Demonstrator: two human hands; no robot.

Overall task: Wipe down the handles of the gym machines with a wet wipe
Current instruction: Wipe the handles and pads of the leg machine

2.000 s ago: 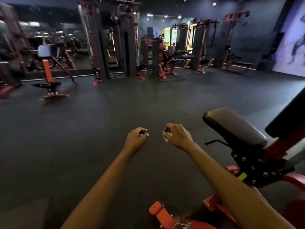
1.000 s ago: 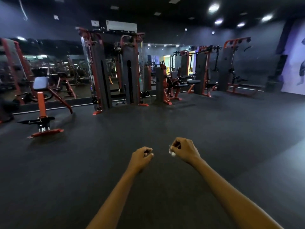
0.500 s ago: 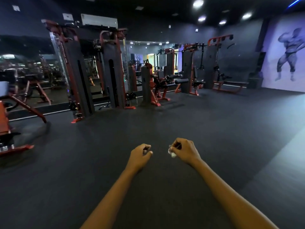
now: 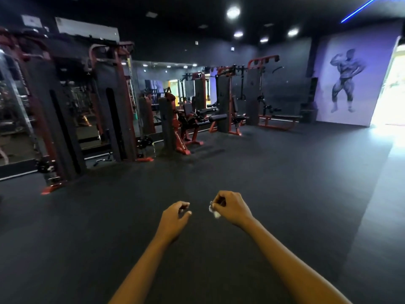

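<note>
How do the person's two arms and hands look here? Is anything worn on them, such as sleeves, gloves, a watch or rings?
Both forearms are bare as far as the picture shows: no sleeve reaches into view. The left hand and the right hand wear no gloves. No watch, band or bracelet shows at either wrist. No ring is visible, though the fingers are partly hidden and the light is dim.
</note>
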